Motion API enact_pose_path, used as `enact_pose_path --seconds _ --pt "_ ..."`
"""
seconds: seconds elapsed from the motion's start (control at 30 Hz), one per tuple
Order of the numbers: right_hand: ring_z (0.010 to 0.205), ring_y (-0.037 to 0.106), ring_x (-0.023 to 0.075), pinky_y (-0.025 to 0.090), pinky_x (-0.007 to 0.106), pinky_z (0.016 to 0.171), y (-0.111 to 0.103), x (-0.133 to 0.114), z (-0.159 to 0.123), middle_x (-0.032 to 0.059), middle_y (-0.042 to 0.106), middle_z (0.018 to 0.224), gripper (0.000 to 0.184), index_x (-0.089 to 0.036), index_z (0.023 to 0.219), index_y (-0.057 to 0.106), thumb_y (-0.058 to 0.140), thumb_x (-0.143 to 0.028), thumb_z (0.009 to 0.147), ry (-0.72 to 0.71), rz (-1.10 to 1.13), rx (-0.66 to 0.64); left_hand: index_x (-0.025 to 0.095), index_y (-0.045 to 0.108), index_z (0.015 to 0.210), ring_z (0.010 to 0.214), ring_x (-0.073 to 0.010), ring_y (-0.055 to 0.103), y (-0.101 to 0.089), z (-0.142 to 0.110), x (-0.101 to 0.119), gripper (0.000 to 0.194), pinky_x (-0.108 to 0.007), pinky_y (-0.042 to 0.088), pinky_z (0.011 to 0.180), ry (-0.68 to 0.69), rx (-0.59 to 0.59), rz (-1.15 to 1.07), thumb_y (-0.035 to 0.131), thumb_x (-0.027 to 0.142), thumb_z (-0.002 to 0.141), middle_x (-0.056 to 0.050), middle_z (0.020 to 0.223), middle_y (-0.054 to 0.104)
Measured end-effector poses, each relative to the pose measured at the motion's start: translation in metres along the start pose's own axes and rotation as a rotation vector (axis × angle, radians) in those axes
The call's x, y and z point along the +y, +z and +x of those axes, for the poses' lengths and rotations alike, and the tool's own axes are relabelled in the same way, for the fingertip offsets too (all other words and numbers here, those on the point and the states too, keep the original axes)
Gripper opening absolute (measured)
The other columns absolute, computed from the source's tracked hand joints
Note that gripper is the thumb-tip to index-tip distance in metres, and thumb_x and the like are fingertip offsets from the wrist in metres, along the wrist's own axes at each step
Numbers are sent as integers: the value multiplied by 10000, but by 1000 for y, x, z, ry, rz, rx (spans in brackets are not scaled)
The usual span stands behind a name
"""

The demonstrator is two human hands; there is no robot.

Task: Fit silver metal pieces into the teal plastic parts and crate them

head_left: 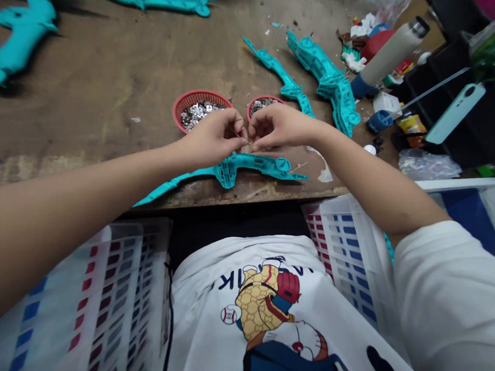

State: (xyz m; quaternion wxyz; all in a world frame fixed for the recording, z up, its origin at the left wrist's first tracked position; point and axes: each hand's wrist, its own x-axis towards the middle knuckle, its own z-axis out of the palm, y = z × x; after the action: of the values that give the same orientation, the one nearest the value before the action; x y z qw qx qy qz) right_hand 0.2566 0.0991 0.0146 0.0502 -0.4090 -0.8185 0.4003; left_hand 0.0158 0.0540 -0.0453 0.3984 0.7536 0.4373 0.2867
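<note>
My left hand and my right hand meet fingertip to fingertip above a long teal plastic part lying at the table's near edge. Both hands are closed in a pinch on something tiny between them, too small to name. Just behind the hands stand a larger red basket and a smaller red basket, both filled with small silvery metal pieces.
More teal plastic parts lie at right and at the far left. A cream flask, a phone and clutter crowd the right side. White slotted crates flank my lap below the worn wooden table.
</note>
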Motion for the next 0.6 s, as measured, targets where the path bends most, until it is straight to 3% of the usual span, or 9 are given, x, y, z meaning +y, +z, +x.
enact_pose_path --seconds 0.1,0.2,0.33,0.4,0.53,0.6 --pt "1030 835 288 720 383 902 3 -8 -2 69 879 1034 350 -220 1071 835 1016 -436 864 -43 98 41 259 606 1128 936 -253 794 4 -2 -4 193 -413 694 856 -37 70 -55 756 366 1069 -60 991 773" --pt "1010 829 279 715 376 903 8 -9 -1 76 886 1021 245 -204 1067 859 959 -358 906 -59 73 70 255 591 1122 946 -261 818 8 -4 -5 201 -430 717 877 -77 124 -122 747 377 1085 -52 962 754" --pt "1021 829 253 693 356 944 6 -1 3 69 909 1085 184 -190 1128 900 856 -276 972 -140 -57 83 253 623 1204 1039 -288 851 7 -5 -5 166 -465 725 958 -47 96 -69 694 355 1095 -71 1074 806" --pt "1037 830 257 680 363 975 1 6 5 74 915 1105 197 -185 1155 921 835 -260 994 -155 -168 86 241 664 1283 1121 -316 847 4 -7 -5 230 -481 710 1010 12 3 152 690 358 1087 -101 1192 835" --pt "1062 826 281 647 387 996 -7 24 10 85 918 1091 200 -179 1158 952 837 -215 999 -140 -338 45 217 780 1361 1428 -397 765 3 -18 1 329 -507 620 1219 170 -350 714 756 406 1092 -150 1439 814" --pt "1051 819 273 622 386 988 -8 31 13 79 914 1086 209 -169 1157 957 831 -190 992 -153 -372 -14 231 831 1367 1465 -404 746 4 -22 6 314 -497 601 1226 201 -437 874 735 413 1130 -156 1509 784"
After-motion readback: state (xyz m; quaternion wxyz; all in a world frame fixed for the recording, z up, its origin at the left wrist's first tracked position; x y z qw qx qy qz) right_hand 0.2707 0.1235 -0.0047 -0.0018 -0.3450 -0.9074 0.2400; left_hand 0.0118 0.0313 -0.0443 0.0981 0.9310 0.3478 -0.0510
